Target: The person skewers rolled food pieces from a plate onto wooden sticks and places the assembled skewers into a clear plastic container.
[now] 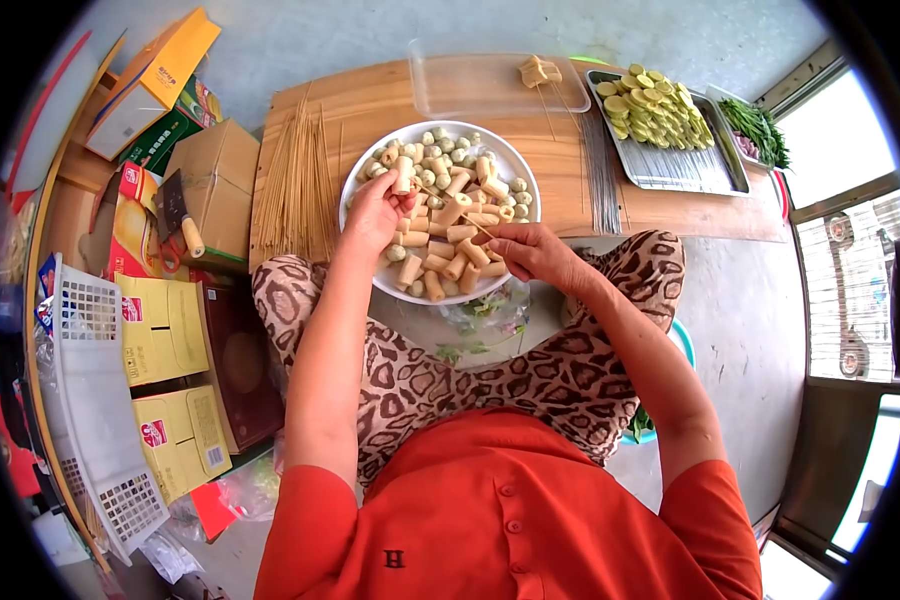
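My left hand [378, 210] is closed around a pale tan, tube-shaped food piece [403, 176] above the left side of a round white bowl [531, 172]. At the bowl's right edge, my right hand [538, 252] pinches a thin wooden skewer [482, 229]. The skewer points up and left over the food, where its tip meets a tan piece [457, 204]; I cannot tell whether it is pierced. Many similar tan pieces [434, 286] fill the bowl's front, with small grey-green speckled balls [458, 142] mostly at the back.
Loose wooden skewers [295, 185] lie left of the bowl on the wooden table [560, 180]. A clear plastic tray [450, 85] stands behind; thin metal skewers [600, 165] and a metal tray [670, 175] of sliced vegetable [660, 110] lie right. Cardboard boxes [210, 180] and a cleaver [175, 205] stand left.
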